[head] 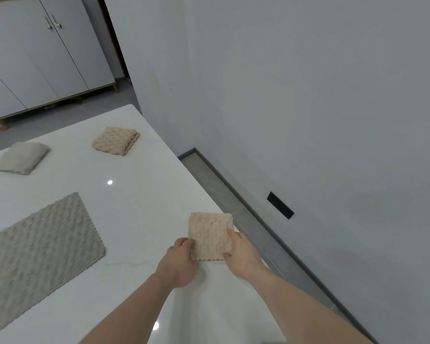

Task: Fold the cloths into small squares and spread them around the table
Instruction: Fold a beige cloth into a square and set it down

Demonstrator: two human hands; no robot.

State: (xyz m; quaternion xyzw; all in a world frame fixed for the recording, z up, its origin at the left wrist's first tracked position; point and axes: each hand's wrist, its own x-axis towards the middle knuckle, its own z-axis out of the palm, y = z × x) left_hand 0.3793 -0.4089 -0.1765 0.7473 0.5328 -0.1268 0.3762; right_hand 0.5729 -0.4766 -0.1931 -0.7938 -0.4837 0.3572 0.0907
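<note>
White and glossy, the counter (139, 219) carries, from the left, a big grey cloth (39, 256) lying open and unfolded, a folded grey cloth (21, 157) near the far edge, and a folded beige cloth (116, 141) beside it. Close to the right edge, the left hand (178, 263) and right hand (241, 253) pinch a beige square (210, 235) by its near corners (each grip closed on fabric). Best to lower it flat, press the layers together, then release both sides evenly.

Unfolded grey cloth (37, 256) cut off at left edge; left hand (178, 263) fingertips hidden under folded beige cloth (210, 235).
</note>
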